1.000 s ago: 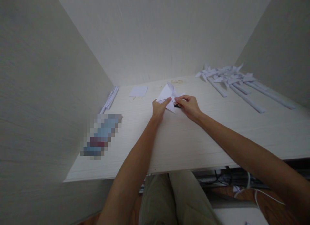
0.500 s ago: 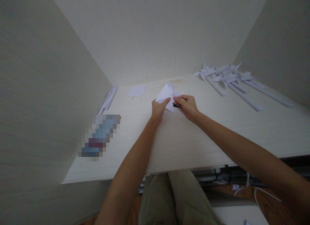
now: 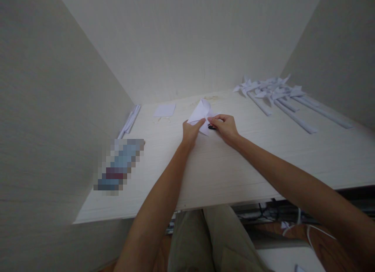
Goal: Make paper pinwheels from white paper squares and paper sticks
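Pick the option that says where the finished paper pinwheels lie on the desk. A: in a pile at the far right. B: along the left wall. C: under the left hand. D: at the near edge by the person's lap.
A: the paper pinwheels lie heaped at the far right of the desk, their rolled stems pointing toward the near right, well away from both hands.

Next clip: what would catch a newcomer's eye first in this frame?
Both hands meet at mid-desk over a folded white paper: the left hand pins its near edge, the right hand pinches it beside a small dark object. At the far right of the desk lies a row of finished paper pinwheels on rolled paper sticks.
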Motion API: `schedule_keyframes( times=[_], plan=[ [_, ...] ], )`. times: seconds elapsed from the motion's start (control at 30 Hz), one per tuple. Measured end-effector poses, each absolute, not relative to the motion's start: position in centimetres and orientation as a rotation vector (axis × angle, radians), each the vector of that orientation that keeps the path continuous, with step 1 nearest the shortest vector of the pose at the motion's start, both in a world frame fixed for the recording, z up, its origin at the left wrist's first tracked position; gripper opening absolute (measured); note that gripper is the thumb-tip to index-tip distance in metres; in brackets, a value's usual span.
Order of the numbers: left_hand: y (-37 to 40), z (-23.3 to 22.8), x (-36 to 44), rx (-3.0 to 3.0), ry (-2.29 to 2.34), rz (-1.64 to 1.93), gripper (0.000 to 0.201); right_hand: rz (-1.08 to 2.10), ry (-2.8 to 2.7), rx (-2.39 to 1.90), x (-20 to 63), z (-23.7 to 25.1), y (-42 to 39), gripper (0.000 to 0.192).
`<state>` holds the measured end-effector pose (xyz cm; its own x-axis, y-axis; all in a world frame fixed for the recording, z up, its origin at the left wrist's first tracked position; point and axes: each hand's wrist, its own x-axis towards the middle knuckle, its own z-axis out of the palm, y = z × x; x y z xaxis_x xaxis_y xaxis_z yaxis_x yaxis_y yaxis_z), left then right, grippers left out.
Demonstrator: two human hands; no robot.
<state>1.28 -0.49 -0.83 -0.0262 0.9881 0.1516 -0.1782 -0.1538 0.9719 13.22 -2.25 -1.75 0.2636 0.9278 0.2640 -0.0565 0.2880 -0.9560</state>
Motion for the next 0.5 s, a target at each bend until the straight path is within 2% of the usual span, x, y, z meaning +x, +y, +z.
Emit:
schedule_keyframes(
  times=[0.33,0.5],
  plan=[
    [-0.82,-0.61,1.41,1.158,0.989,1.401,0.032,0.885,-1.011,-1.033,12.89,-1.36,-2.39,0.021],
    [-0.9,-0.52,1.46,1.126,0.961,1.405,0.032,0.916,-0.935,-0.947,12.77,-1.66,-2.07,0.033]
  ],
)
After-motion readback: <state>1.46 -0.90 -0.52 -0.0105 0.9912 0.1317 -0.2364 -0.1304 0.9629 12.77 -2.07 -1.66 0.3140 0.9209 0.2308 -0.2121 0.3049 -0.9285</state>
